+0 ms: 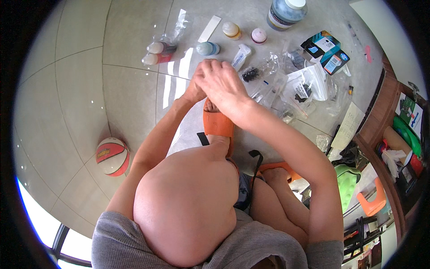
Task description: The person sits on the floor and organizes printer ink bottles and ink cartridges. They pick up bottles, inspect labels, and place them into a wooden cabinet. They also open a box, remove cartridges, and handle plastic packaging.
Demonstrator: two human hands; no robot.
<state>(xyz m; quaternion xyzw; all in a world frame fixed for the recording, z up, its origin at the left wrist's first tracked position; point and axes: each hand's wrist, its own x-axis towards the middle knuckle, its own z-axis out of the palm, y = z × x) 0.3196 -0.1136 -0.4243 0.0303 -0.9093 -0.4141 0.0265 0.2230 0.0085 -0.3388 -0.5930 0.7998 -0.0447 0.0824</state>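
Observation:
My left hand (195, 85) and my right hand (220, 79) meet above the toes of an orange slide sandal (218, 123). The back of the right hand covers the fingertips, so whatever lies between them is hidden. Just beyond the hands stands a bottle of light blue liquid (207, 49). Left of it, a red bottle (158, 59) and a dark bottle (163, 47) lie side by side. A white tube with blue print (241, 56) and a clear bag holding small black parts (251, 74) are right of the hands. Yellow-based (231, 31) and pink-capped (259, 35) bottles stand farther off.
A large jug of bluish contents (286, 15) stands at the back. Opened printed boxes (326, 50), a white zip bag (310, 82) and clear plastic packaging litter the tiled floor at right. A basketball (113, 156) rests at left. A wooden shelf unit (379, 134) with mixed items borders the right.

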